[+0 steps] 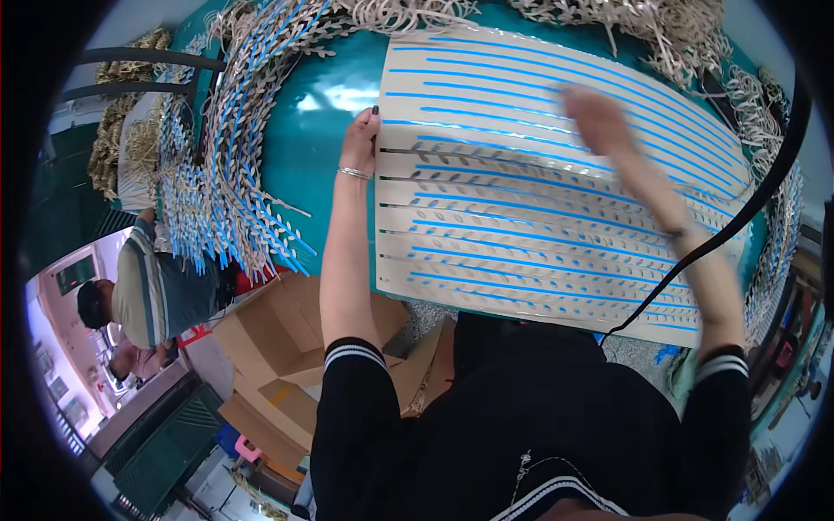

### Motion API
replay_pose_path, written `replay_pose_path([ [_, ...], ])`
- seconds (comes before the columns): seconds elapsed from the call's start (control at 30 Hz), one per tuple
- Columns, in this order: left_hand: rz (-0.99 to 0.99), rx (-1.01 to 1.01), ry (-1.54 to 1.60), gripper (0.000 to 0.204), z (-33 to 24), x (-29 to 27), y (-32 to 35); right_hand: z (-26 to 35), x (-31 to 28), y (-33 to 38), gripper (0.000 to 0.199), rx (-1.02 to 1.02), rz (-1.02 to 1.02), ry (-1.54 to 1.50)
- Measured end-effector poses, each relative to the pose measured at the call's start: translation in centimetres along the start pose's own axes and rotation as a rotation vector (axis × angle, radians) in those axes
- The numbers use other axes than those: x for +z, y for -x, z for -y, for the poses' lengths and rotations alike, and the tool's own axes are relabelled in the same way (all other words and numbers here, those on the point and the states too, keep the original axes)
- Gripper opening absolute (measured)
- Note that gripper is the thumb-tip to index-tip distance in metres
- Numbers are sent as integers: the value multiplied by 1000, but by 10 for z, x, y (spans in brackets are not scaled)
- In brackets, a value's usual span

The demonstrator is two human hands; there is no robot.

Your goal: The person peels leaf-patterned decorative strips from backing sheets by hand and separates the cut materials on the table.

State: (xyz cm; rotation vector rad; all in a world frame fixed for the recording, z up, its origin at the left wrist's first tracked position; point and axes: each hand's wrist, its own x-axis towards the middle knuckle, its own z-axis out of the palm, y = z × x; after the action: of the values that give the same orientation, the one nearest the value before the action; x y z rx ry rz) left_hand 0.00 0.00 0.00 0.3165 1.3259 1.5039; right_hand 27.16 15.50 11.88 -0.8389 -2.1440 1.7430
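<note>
A large beige sheet [486,113] with long blue stripes lies across the green table, its lower half cut with rows of small leaf shapes. At its left edge my left hand [360,139] is closed, with the thumb along the border and a bracelet at the wrist. Over the upper right part of the sheet is my right hand [598,120], smeared by motion. Its fingers are too blurred to read, and whether it touches the sheet cannot be told.
Leafy strips with blue stems [243,130] hang in a thick bundle at the left. Curled beige strips [651,30] heap along the far edge. A black cable [738,213] crosses over the right side. Cardboard boxes [287,330] stand below left; another person [156,282] is beyond.
</note>
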Motion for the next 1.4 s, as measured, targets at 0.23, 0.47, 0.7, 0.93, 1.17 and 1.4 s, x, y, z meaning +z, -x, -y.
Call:
replay_pose_path([
  [0.23, 179, 112, 166, 15, -10, -15, 0, 25, 164, -77, 42, 111, -63, 465],
  [0.47, 89, 79, 133, 13, -8, 2, -10, -23, 183, -99, 22, -162, -300, 571],
  [0.7, 12, 12, 182, 12, -4, -1, -20, -58, 160, -104, 13, -404, -407, 672],
  [0.93, -8, -57, 86, 14, -9, 5, -25, -47, 83, -51, 25, 33, -509, -71],
  [1.17, 76, -221, -138, 18, -32, 14, -7, -26, 93, -68, 23, 26, -283, -133],
  [1.4, 33, -132, -96, 17, -19, 13, -8, -31, 121, -74, 47, -178, -399, 343],
])
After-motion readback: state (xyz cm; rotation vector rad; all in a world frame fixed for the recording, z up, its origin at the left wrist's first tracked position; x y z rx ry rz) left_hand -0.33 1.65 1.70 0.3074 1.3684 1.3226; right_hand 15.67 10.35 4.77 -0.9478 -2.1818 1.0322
